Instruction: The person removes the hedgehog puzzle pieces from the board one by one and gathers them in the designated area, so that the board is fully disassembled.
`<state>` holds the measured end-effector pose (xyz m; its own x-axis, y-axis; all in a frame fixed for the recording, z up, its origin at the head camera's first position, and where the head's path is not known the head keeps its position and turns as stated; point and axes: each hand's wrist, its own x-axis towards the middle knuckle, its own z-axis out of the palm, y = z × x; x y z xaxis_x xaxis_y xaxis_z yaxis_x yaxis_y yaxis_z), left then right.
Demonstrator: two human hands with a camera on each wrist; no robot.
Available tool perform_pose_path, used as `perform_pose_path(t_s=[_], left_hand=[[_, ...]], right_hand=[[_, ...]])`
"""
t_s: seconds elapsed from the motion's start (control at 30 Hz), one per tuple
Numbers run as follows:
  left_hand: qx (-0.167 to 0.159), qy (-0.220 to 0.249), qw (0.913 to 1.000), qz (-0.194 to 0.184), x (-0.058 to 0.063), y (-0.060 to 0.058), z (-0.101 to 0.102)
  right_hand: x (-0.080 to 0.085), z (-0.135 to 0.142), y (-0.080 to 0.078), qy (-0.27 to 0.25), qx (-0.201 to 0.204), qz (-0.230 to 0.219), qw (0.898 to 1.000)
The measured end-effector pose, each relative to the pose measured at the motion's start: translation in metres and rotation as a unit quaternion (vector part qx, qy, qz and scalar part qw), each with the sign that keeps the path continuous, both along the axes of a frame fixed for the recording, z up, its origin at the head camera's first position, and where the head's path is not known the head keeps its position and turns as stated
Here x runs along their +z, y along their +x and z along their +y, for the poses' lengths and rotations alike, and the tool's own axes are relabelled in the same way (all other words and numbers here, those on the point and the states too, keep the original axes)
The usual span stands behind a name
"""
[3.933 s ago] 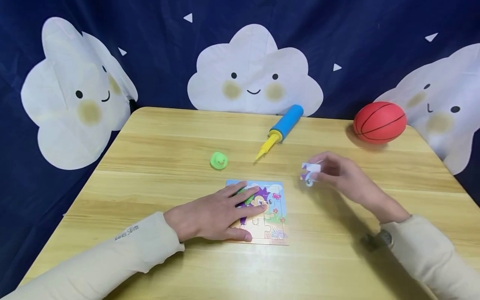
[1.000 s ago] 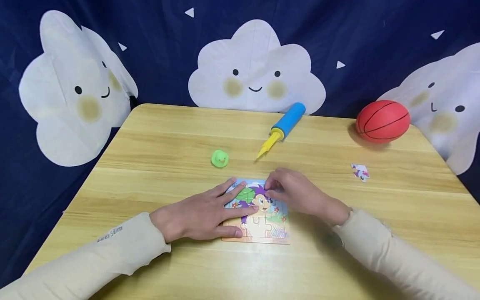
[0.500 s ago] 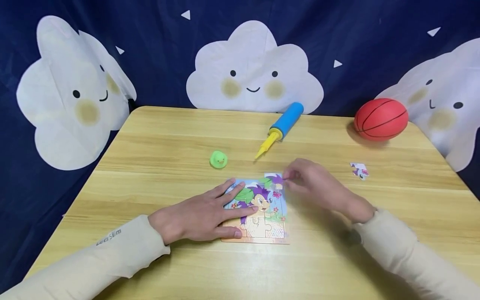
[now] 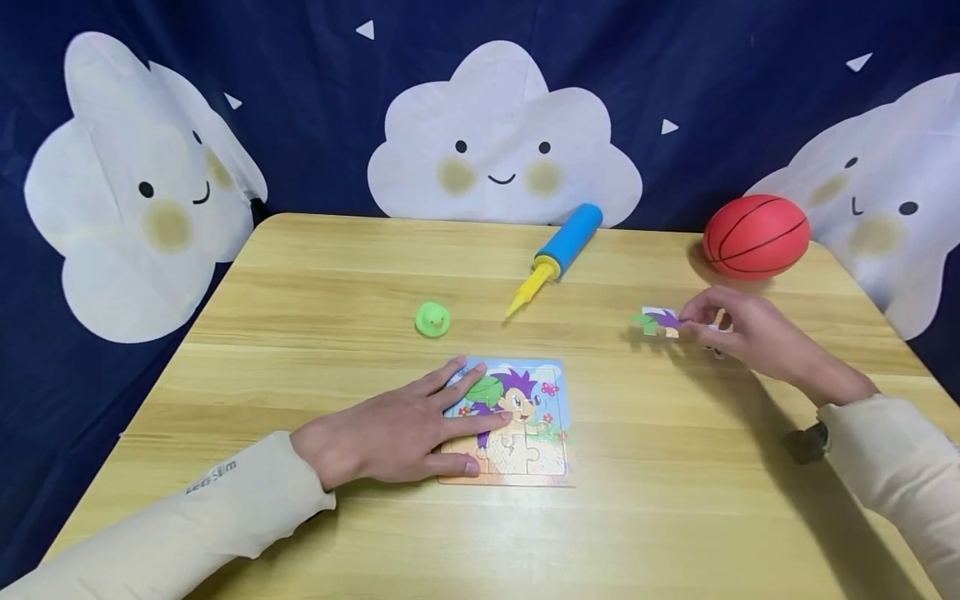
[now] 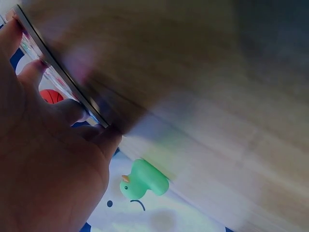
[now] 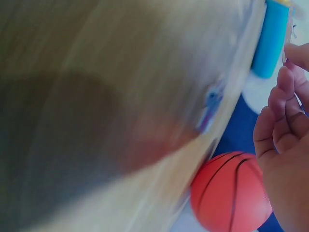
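Note:
My left hand (image 4: 397, 421) lies with fingers spread over the left side of a square hedgehog jigsaw puzzle (image 4: 543, 450), low on the table's middle. In the left wrist view, the fingers reach to the puzzle board's edge (image 5: 63, 72). My right hand (image 4: 757, 333) pinches a puzzle piece (image 4: 662, 321) with purple and green print, held up off the table to the right of the puzzle. Behind those fingers a second puzzle piece (image 6: 211, 105) lies on the table, partly hidden in the head view and blurred in the right wrist view.
A green toy duck (image 4: 432, 320) sits beyond the puzzle. Further back lies a blue and yellow hand pump (image 4: 558, 254). The red ball (image 4: 756, 237) with black lines rests at the table's far right corner. A dark blue cloud-print curtain (image 4: 322, 100) hangs behind the table.
My right hand has carried the purple and green piece rightward from the puzzle's upper edge. The piece it held earliest now lies on the table at right. My left hand stays on the puzzle.

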<state>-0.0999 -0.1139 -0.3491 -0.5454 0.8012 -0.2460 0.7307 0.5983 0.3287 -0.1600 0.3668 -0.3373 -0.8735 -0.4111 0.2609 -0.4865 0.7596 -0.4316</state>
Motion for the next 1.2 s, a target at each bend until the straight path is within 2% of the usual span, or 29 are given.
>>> perform_pose_path(t_s=[0.27,0.4,0.63,0.93,1.2], left_hand=[[-0.001,-0.003,1.0,-0.001,-0.001,0.0,0.0],[0.001,-0.004,1.0,-0.003,-0.001,0.0,0.0],[0.003,-0.003,1.0,-0.002,-0.001,0.0,0.0],[0.003,0.0,1.0,-0.002,0.0,0.0,-0.001],[0.002,-0.002,1.0,0.002,0.0,0.0,-0.001]], right_hand=[[-0.015,0.026,-0.004,0.018,-0.022,-0.028,0.999],[-0.019,0.03,-0.005,0.02,-0.024,-0.038,0.999],[-0.025,0.03,-0.008,0.053,-0.022,-0.029,0.998],[-0.026,0.029,-0.009,0.065,-0.034,-0.034,0.997],[-0.021,0.031,-0.008,0.042,-0.045,-0.059,0.996]])
